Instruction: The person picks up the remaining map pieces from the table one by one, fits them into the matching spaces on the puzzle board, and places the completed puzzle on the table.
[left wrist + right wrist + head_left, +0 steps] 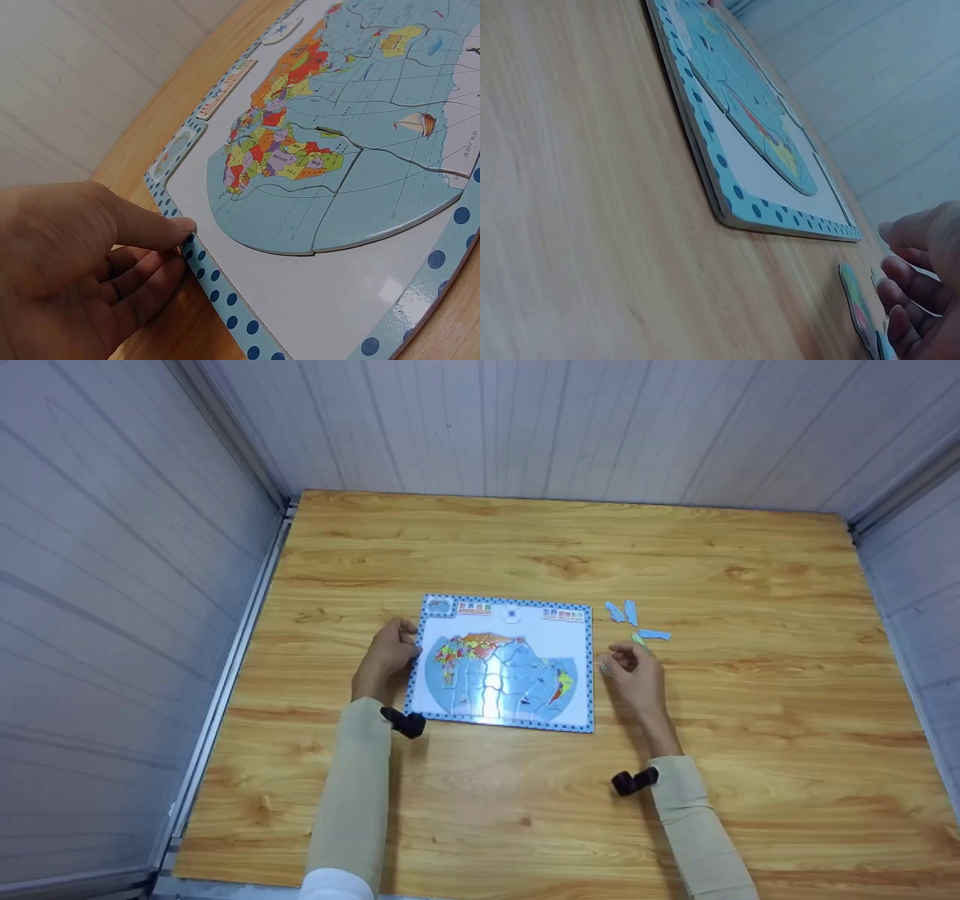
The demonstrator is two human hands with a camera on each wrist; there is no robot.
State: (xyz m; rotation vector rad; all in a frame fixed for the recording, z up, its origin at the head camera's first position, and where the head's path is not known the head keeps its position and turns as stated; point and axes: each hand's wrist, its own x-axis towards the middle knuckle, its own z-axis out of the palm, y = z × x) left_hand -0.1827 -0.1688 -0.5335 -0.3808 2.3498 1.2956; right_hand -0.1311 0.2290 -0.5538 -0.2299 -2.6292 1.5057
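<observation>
A world map puzzle board with a blue dotted border lies on the wooden table, its map partly filled with pieces. At its left edge, my left hand grips the border, thumb on top and the other fingers bent against the side. My right hand is just right of the board with loosely curled fingers, a gap showing between thumb and fingers. Close by those fingers is a green and red puzzle piece. A greenish piece is partly hidden behind the right hand.
Two blue pieces lie beyond the board's right edge, and another blue piece rests nearer the right hand. Pale panels wall the table at the back and both sides. Each wrist carries a small black camera.
</observation>
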